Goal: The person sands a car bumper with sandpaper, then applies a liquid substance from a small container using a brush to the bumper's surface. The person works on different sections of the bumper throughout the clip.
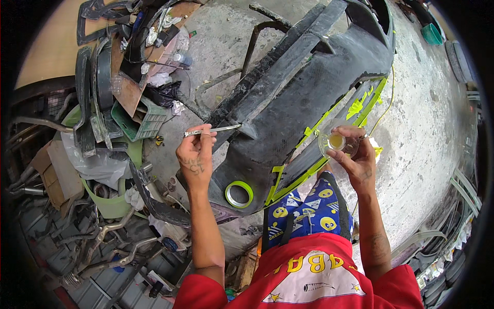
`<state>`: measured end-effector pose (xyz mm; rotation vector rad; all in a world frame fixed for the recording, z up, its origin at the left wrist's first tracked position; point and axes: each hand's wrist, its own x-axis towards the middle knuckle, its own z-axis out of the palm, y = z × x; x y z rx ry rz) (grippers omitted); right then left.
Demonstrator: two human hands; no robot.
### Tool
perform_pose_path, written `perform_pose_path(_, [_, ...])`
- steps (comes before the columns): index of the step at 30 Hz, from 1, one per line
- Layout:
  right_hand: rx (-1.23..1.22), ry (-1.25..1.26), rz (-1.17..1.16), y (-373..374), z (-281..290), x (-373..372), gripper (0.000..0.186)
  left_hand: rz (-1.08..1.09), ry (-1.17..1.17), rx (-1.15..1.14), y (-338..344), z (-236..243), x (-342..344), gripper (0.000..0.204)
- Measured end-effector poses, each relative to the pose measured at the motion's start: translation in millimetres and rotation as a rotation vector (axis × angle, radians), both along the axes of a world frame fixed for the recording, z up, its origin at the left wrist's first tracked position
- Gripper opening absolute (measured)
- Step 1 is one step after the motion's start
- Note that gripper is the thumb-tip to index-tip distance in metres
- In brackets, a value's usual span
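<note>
In my left hand (pixel 197 154) a slim, pale, stick-like tool (pixel 226 127) is pinched between thumb and fingers, its tip pointing right over the black panel. Whether it is a brush or a blade I cannot make out. My right hand (pixel 359 157) grips a clear plastic cup (pixel 325 138), tilted so that a little yellowish liquid shows at its bottom. Below both hands lies a large black car bumper (pixel 303 98) with a woven-looking surface. Lime-green masking tape (pixel 309 175) lines its near edge. A roll of the same tape (pixel 239 194) rests flat on the bumper's left end.
A dark metal stand (pixel 216 82) holds up the bumper's far side. To the left are a green crate (pixel 139 121), a pale green tub (pixel 110 203) and piled exhaust pipes (pixel 103 237). A thin yellow cord (pixel 387 110) runs along the concrete floor (pixel 422 123) at right.
</note>
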<state>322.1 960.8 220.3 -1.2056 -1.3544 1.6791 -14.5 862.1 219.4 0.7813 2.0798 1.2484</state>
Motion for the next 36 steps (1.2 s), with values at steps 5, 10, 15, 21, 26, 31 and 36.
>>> perform_pose_path(5, [0.010, -0.011, 0.004, 1, 1, 3, 0.045, -0.006, 0.001, 0.003, -2, -6, -7, 0.021])
perform_pose_path(10, [0.025, -0.003, 0.002, 0, 3, 2, 0.045, -0.025, 0.008, -0.005, 0, -5, -2, 0.021])
perform_pose_path(15, [0.028, -0.030, 0.002, -1, 2, 3, 0.046, -0.002, 0.014, 0.018, -3, -2, -10, 0.021])
perform_pose_path(21, [0.033, 0.006, -0.007, -1, 1, 3, 0.046, -0.015, -0.017, 0.010, 1, -3, -2, 0.021])
perform_pose_path(26, [-0.004, 0.005, -0.009, -2, 3, 4, 0.046, -0.001, 0.032, 0.002, -3, -3, -8, 0.022])
perform_pose_path(31, [0.024, 0.012, -0.023, -1, 1, 6, 0.045, -0.040, 0.061, -0.015, 3, 5, -1, 0.022])
perform_pose_path(36, [0.027, 0.022, -0.030, 0, -5, 4, 0.045, -0.086, 0.133, -0.035, 10, 3, -1, 0.022])
